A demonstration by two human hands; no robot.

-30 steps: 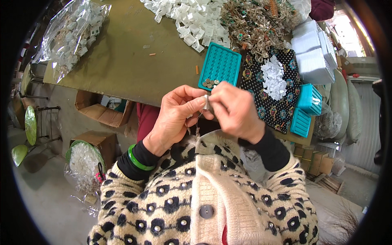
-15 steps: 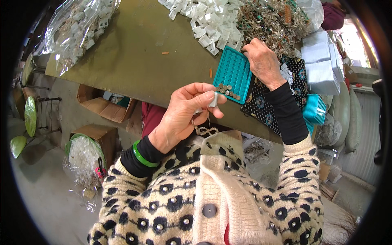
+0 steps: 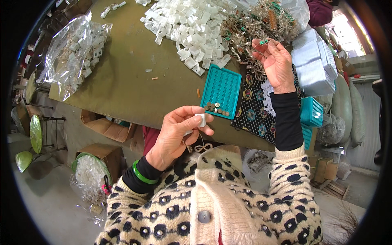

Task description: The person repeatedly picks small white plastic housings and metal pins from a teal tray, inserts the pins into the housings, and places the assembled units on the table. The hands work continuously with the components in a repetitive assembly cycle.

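Note:
My left hand is closed, pinching a small white plastic case between thumb and fingers; another bit of white shows lower in the palm. Up at the right, my right hand holds a small green part at its fingertips, beside a tangled heap of wired parts. Between the hands lies a teal tray with rows of round hollows. Several small round button cells sit at its near end, close to my left fingertips.
A big pile of white plastic cases covers the back of the table. A clear bag of wired cases lies at the left. Dark patterned cloth, stacked white trays and teal baskets are at the right.
My right hand has left the tray's far edge, moved up and right to the tangled heap, and now holds a green part. My left hand still pinches the white case.

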